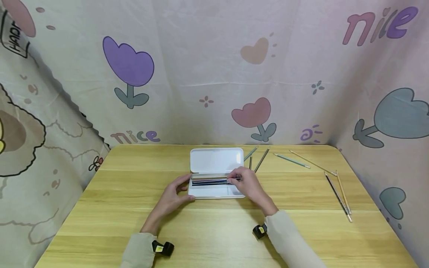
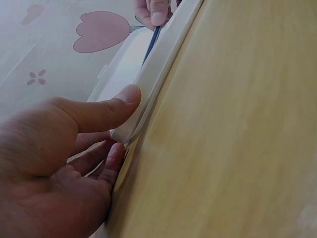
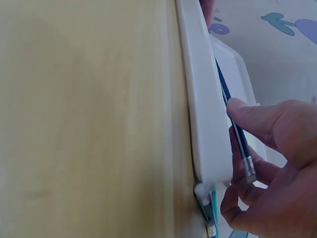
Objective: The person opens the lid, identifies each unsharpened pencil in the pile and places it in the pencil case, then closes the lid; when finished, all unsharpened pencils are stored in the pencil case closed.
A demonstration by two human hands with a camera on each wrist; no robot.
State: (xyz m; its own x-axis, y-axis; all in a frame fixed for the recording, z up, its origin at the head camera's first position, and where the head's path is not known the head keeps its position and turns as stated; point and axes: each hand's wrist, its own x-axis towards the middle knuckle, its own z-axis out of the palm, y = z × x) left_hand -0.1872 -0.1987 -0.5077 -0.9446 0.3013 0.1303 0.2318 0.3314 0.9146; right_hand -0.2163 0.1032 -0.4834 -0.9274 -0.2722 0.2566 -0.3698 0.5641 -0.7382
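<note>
A white pencil case lies on the table with its lid raised at the back. Several pencils lie lengthwise inside. My left hand grips the case's left end, thumb at the front corner and fingers toward the back; the left wrist view shows the thumb on the wall. At the right end of the case, my right hand pinches a dark blue pencil between thumb and fingers. Its silver ferrule and eraser end stick out past the thumb, and its far end runs along inside the case.
Right behind the case, several loose pencils lie on the wooden table. Farther right are a teal pencil, a long natural-wood pencil, and a dark pencil beside another wood-coloured one. A printed cloth hangs behind the table.
</note>
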